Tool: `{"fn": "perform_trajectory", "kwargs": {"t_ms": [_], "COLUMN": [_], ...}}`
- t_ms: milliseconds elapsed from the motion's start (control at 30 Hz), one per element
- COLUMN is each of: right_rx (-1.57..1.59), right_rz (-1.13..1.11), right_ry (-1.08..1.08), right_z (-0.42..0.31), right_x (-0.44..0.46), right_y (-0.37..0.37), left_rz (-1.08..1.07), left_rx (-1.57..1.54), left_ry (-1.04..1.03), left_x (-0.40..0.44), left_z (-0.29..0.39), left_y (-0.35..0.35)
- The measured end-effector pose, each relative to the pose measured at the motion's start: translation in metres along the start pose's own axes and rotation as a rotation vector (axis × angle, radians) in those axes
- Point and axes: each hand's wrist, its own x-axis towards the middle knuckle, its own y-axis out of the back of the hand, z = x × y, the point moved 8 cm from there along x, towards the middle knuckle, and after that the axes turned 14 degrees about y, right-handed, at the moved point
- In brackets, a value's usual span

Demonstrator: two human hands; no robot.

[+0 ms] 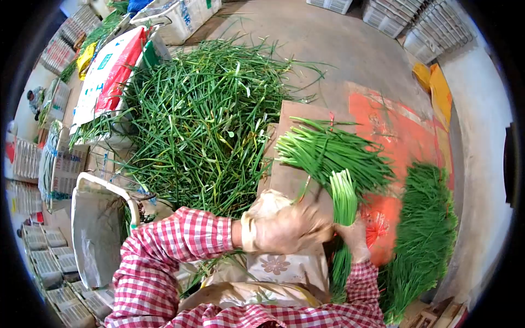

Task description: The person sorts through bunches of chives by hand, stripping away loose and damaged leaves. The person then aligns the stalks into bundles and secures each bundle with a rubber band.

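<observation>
My right hand (355,236) is wrapped round a bunch of green garlic chives (343,199). The pale cut ends point up and the leaves hang down below the fist. Close beside it on the left is my left hand (295,225), its fingers smeared by motion, so I cannot tell whether they hold anything. A pale covering goes round the palm and wrist of that hand. Just beyond both hands, a thick pile of trimmed chives (333,150) lies on a flat cardboard sheet (292,117). Patterned cloth (273,268) covers the lap beneath my hands.
A large loose heap of chives (208,120) spreads at the left. More chives (421,229) lie at the right, beside an orange-red sheet (366,115). A white basket with a handle (98,229) stands near my left elbow. Stacked crates (383,19) line the far wall.
</observation>
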Motion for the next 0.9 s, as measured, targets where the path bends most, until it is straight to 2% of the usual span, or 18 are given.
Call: {"fn": "perform_trajectory", "kwargs": {"t_ms": [33, 67, 133, 200, 233, 267, 300, 400, 467, 533, 567, 633, 667, 700, 767, 800, 867, 900], "right_rx": [0.011, 0.009, -0.017, -0.065, -0.15, 0.038, 0.071, 0.05, -0.002, -0.016, -0.016, -0.007, -0.011, 0.009, 0.025, 0.02, 0.006, -0.029], "right_rz": [0.024, 0.04, 0.062, 0.039, -0.093, 0.007, 0.013, 0.04, 0.064, 0.042, 0.041, 0.034, 0.033, 0.031, 0.033, 0.033, 0.044, 0.05], "right_ry": [0.044, 0.099, 0.139, -0.013, 0.016, -0.215, -0.212, -0.248, -0.217, -0.239, -0.254, -0.256, -0.262, -0.253, -0.248, -0.248, -0.255, -0.218], "right_z": [-0.003, -0.007, -0.012, -0.011, -0.019, -0.005, -0.014, -0.04, -0.044, -0.039, -0.036, -0.032, -0.031, -0.031, -0.033, -0.036, -0.033, -0.028], "right_x": [-0.006, -0.009, -0.004, -0.006, 0.008, -0.001, 0.001, -0.005, 0.001, -0.003, -0.005, -0.005, -0.005, -0.004, -0.002, -0.001, -0.002, -0.001], "right_y": [-0.005, -0.002, 0.012, 0.019, 0.01, 0.015, 0.018, 0.024, 0.028, 0.025, 0.023, 0.022, 0.024, 0.025, 0.026, 0.028, 0.029, 0.024], "left_rz": [-0.135, -0.143, -0.162, 0.224, 0.383, 0.703, 0.923, 1.238, 1.362, 1.581, 1.538, 1.272, 1.038, 0.675, 0.628, 0.421, 0.086, -0.013], "left_rx": [-0.193, -0.653, -0.333, -0.206, -0.196, 0.137, 0.147, 0.223, 1.02, 0.207, 0.377, 0.108, -0.295, -0.271, -0.657, -0.664, 0.337, 0.583], "left_ry": [0.027, 0.063, -0.008, 0.412, 0.625, 0.223, 0.607, 0.201, 1.299, 1.09, 0.836, 0.668, 0.719, 0.781, 0.756, 0.735, 0.843, 0.809], "left_x": [0.006, 0.014, 0.031, 0.056, 0.06, -0.001, -0.072, -0.321, -0.408, -0.523, -0.489, -0.388, -0.335, -0.272, -0.163, -0.098, -0.002, 0.031], "left_z": [0.011, 0.021, 0.026, -0.138, -0.216, -0.148, -0.163, -0.168, -0.133, -0.238, -0.233, -0.235, -0.251, -0.254, -0.252, -0.224, -0.171, -0.147], "left_y": [-0.009, 0.001, -0.006, 0.063, 0.095, 0.183, 0.245, 0.385, 0.382, 0.402, 0.369, 0.289, 0.252, 0.209, 0.126, 0.089, 0.042, 0.017]}}
